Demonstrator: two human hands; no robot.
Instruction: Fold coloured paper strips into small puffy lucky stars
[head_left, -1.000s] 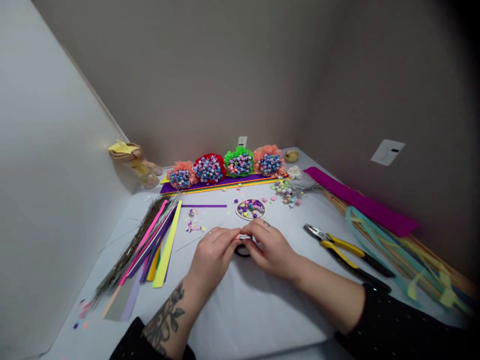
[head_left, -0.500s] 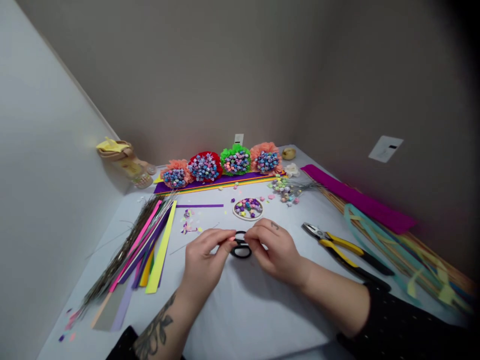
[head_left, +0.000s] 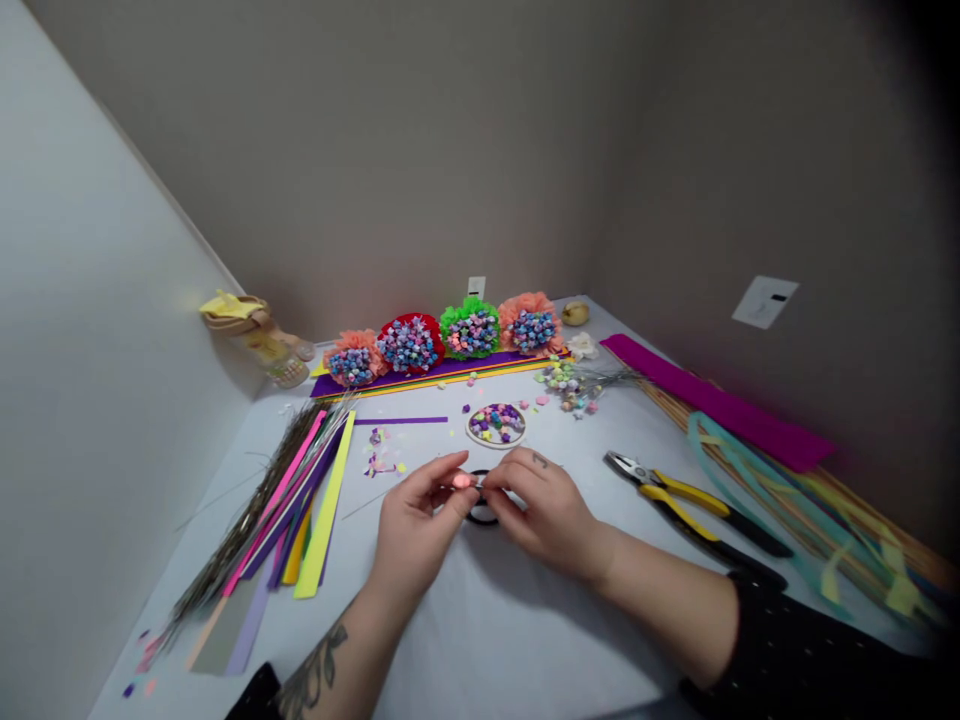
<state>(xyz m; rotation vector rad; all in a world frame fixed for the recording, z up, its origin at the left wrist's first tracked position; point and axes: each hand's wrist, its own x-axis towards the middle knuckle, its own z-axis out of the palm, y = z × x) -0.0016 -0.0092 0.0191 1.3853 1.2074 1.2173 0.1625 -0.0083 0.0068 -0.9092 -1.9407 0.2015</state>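
So the table (head_left: pixel 525 630) is the base for everything, and the layout looks pretty sensible to me. The sheet (head_left: pixel 712 405) sits off on the right, slanting toward the back wall, probably so its bulk is away from the hands. Over on the left, the wires (head_left: pixel 247 530) lie in one long bundle, all running roughly the same way, which I'd guess makes it easy to pull out a single one. The strips (head_left: pixel 328 510) are fanned out just beside them, so each colour shows. Four bouquets (head_left: pixel 471 330) stand in a row at the back, seemingly parked there to keep them from getting knocked. The pliers (head_left: pixel 694 494) rest near the right forearm, handles toward the person, I'd say for a quick grab.

The left hand (head_left: pixel 416 520) has a small coral bit (head_left: pixel 463 481) pinched between thumb and fingers, low over the table. The right hand (head_left: pixel 551 510) meets it with thumb and fingertips drawn together, likely to steady or work it; can't tell what's between them. The dish (head_left: pixel 495 446) of stars is just beyond, within easy reach. The scissors (head_left: pixel 484 521) are right under the fingers, loops showing, blades hidden.
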